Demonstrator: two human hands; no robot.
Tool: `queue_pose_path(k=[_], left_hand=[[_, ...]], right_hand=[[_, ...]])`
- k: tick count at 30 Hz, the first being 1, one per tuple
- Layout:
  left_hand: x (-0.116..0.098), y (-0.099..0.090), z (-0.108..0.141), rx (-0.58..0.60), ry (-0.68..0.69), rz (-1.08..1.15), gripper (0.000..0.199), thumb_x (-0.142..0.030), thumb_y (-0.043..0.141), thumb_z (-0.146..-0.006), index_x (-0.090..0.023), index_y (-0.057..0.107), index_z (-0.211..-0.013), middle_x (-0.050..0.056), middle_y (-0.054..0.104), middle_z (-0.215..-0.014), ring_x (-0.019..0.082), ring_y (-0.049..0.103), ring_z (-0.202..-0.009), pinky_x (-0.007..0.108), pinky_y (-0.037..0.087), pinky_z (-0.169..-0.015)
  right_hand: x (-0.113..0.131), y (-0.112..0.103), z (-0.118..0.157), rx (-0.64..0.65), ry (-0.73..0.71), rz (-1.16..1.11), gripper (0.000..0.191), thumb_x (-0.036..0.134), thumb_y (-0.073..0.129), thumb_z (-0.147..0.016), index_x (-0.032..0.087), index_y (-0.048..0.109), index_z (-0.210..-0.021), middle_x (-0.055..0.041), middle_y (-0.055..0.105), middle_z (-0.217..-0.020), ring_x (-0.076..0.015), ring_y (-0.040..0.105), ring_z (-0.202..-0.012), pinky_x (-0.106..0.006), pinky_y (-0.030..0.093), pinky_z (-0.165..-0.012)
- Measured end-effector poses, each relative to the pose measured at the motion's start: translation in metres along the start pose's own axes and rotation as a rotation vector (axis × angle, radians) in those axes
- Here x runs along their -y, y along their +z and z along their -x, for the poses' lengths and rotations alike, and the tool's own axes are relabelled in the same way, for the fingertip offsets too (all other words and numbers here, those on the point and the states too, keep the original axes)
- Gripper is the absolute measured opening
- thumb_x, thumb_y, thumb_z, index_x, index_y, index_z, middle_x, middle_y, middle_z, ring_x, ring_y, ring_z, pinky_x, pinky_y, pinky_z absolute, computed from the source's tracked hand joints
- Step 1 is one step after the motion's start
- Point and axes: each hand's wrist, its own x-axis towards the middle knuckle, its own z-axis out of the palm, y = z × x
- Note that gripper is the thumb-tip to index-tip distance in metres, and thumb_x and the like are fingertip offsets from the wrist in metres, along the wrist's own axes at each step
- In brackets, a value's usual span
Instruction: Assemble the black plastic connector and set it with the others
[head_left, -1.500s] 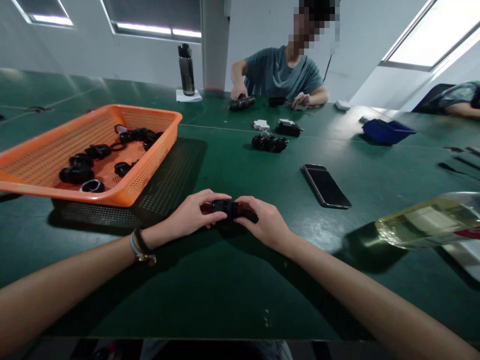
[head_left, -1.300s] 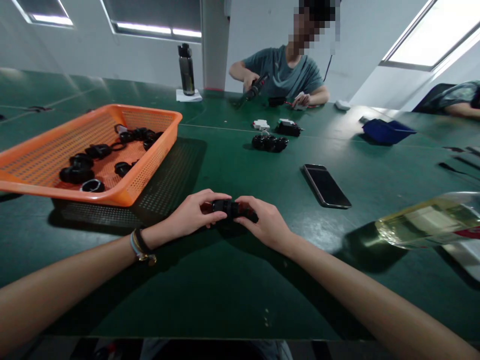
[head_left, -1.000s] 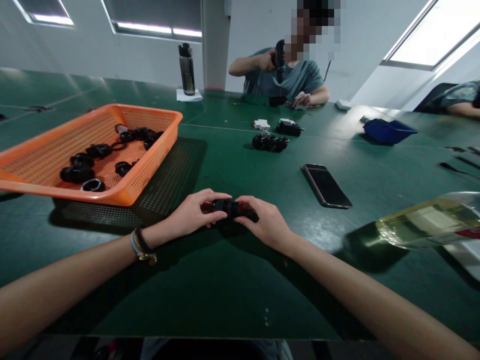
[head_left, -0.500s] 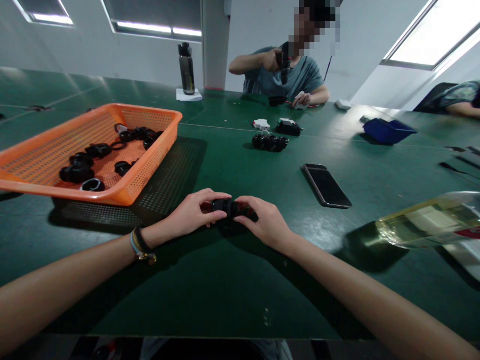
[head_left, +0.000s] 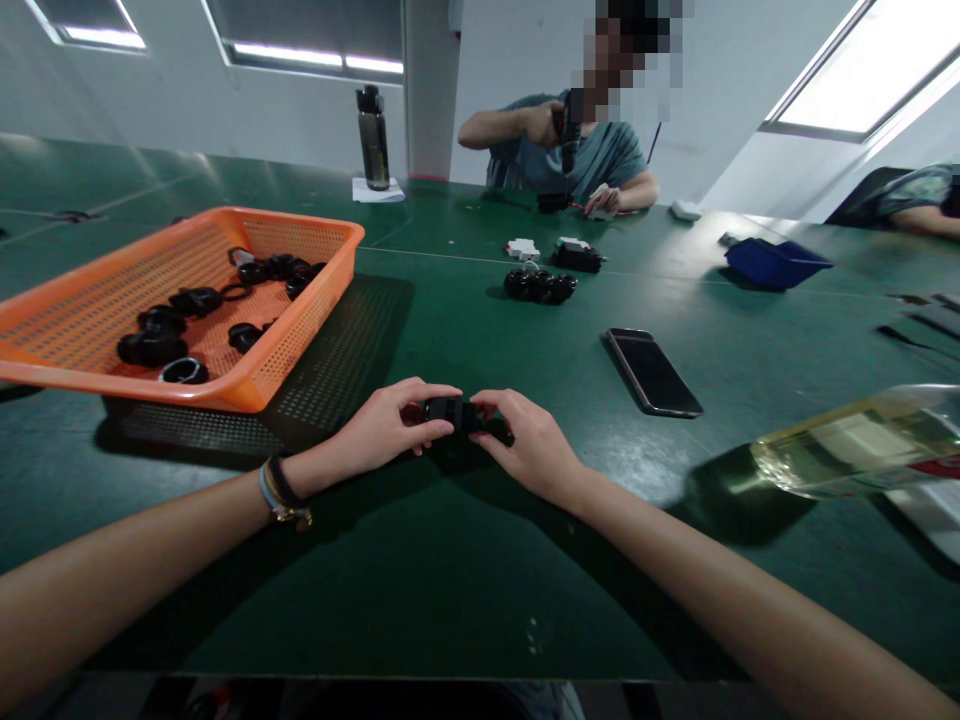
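A small black cylindrical part (head_left: 454, 413) with a ridged middle is held just above the green table (head_left: 465, 590), between my two hands. My left hand (head_left: 394, 422) grips its left end between thumb and fingers. At the other end, the thumb and fingertips of my right hand (head_left: 529, 440) pinch the part. Fingers hide both of its ends. To the left, similar-looking black round parts (head_left: 154, 348) lie in an orange perforated basket (head_left: 307, 318). A cluster of black parts (head_left: 540, 285) sits beyond my hands.
A phone (head_left: 652, 372) lies right of my hands, near a bottle of yellow liquid (head_left: 855, 440). Farther back are a blue bin (head_left: 778, 264), white and black pieces (head_left: 577, 255), and a dark water bottle (head_left: 373, 140). Across the table a person holds a power drill (head_left: 570, 130).
My right fingers have shifted slightly around the end of the black part; my left hand keeps its grip. Across the table, the person's drill has come down a little.
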Motion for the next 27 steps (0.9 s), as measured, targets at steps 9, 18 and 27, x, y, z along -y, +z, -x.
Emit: queue_pose_path(k=[9,18,27], left_hand=[[-0.0012,0.0003,0.0003,-0.008,-0.005,-0.006,0.039,-0.031,0.059,-0.073,-0.017,0.058,-0.109,0.001,0.051,-0.091,0.006,0.055,-0.052,0.021,0.049,-0.048],[-0.0018,-0.0003,0.0010,-0.004,0.007,-0.022,0.037,-0.032,0.059,-0.074,-0.020,0.057,-0.109,0.001,0.052,-0.091,0.006,0.054,-0.053,0.020,0.049,-0.048],[-0.0012,-0.0005,0.0011,-0.007,0.011,-0.030,0.037,-0.031,0.059,-0.074,-0.019,0.058,-0.108,0.001,0.051,-0.091,0.006,0.054,-0.053,0.021,0.049,-0.048]], right_hand=[[0.0008,-0.0006,-0.0008,0.003,-0.011,0.014,0.025,0.013,0.059,-0.075,0.016,0.052,-0.099,-0.0058,0.060,-0.084,-0.0176,0.056,-0.076,-0.033,0.049,-0.068],[0.0021,-0.0022,-0.0016,0.026,0.012,-0.005,0.025,0.013,0.059,-0.075,0.017,0.052,-0.098,-0.0049,0.060,-0.084,-0.0169,0.056,-0.077,-0.031,0.049,-0.066],[0.0025,-0.0034,-0.0020,0.046,0.030,-0.020,0.025,0.013,0.059,-0.075,0.017,0.053,-0.098,-0.0052,0.060,-0.085,-0.0174,0.057,-0.078,-0.031,0.048,-0.066]])
